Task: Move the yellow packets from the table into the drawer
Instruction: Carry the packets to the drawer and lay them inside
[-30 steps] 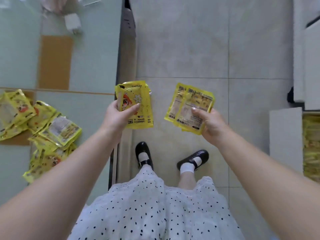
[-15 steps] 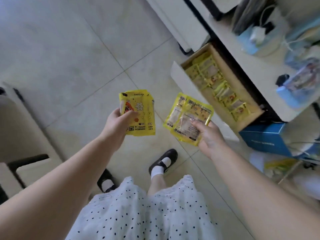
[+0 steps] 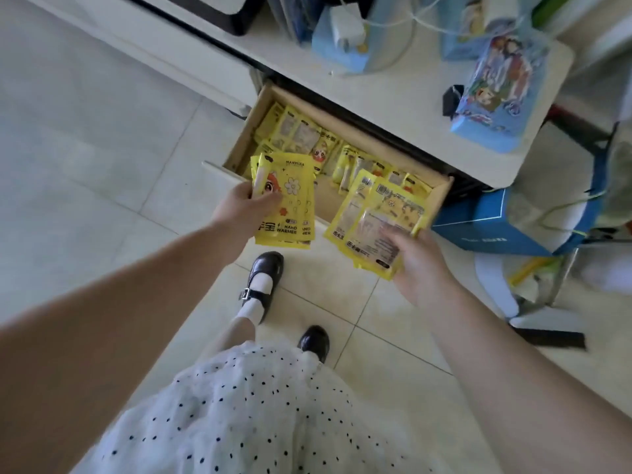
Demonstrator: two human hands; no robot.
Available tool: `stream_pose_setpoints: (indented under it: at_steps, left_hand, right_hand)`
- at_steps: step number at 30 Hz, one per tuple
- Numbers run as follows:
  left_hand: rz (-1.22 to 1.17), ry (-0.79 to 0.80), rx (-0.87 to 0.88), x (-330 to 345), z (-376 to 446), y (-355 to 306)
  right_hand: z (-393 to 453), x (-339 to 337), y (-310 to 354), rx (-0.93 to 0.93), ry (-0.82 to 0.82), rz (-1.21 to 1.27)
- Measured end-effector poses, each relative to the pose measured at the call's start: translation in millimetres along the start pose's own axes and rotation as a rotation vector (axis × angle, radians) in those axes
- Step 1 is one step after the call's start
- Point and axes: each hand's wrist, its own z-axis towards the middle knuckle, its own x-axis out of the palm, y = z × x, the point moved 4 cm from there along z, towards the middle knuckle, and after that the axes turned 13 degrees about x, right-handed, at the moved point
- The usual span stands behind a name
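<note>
My left hand [image 3: 243,207] grips a small stack of yellow packets [image 3: 290,206], printed side up, just over the near edge of the open wooden drawer [image 3: 244,136]. My right hand [image 3: 415,265] pinches a second stack of yellow packets [image 3: 372,220], back side up, over the drawer's near right corner. Several more yellow packets [image 3: 301,135] lie inside the drawer. The table the packets came from is out of view.
The drawer pulls out from a white desk [image 3: 393,97] loaded with blue boxes [image 3: 496,83], a charger and cables. A blue box [image 3: 496,220] stands on the tiled floor right of the drawer. My feet in black shoes [image 3: 265,275] stand before the drawer.
The view has swung from the glass table to the desk. The drawer is now closer, and both hands with their packets have come over its near edge.
</note>
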Motion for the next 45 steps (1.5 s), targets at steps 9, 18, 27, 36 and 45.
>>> stream_pose_setpoints:
  at_steps: [9,18,27,36,45]
  left_hand:
    - [0.117,0.129,-0.039,42.8,173.6,47.2]
    - [0.174,0.368,-0.144,59.9,246.2,107.5]
    - [0.208,0.387,-0.085,83.1,262.6,130.9]
    - [1.012,0.391,0.105,83.4,274.2,131.1]
    - [1.433,0.581,0.086,79.5,268.0,105.0]
  right_hand:
    - [163.8,-4.1,21.7,-0.009,-0.079,0.038]
    - [286.6,3.5,-12.5,0.029,-0.023,-0.033]
    - [309.4,8.9,-21.5,0.061,-0.030,-0.194]
    - [313.1,-4.9,-22.3,0.109,-0.183,-0.538]
    - [306.3,-29.2,-3.9,-0.015,-0.326,-0.863]
